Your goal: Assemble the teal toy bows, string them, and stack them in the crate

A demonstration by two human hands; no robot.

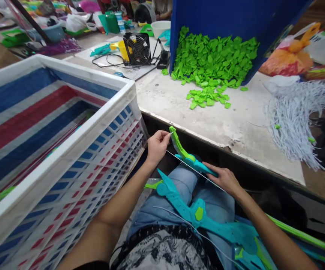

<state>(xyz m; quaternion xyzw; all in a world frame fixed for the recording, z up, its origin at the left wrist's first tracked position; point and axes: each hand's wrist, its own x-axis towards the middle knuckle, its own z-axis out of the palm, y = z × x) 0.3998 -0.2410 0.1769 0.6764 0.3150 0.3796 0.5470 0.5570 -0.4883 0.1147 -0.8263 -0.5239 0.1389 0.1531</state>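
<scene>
My left hand (159, 144) is closed in a pinch on a thin white string at the green tip of a toy bow. The toy bow (197, 165) is teal and bright green plastic and slants over my knees. My right hand (225, 178) is wrapped round its teal part, and the string (176, 156) runs from the left hand along its near side. Across my lap lies a second teal toy bow (190, 212) with a green inset and its own loose white string (176, 214). More teal and green parts are below my right forearm, partly hidden.
A white crate (95, 150) with a striped lining stands at the left. On the worktable (165, 97), a tipped blue bin (215, 18) spills small green pieces (213, 60). A bundle of white strings (294, 112) lies at the right, a black fan (137, 48) at the back.
</scene>
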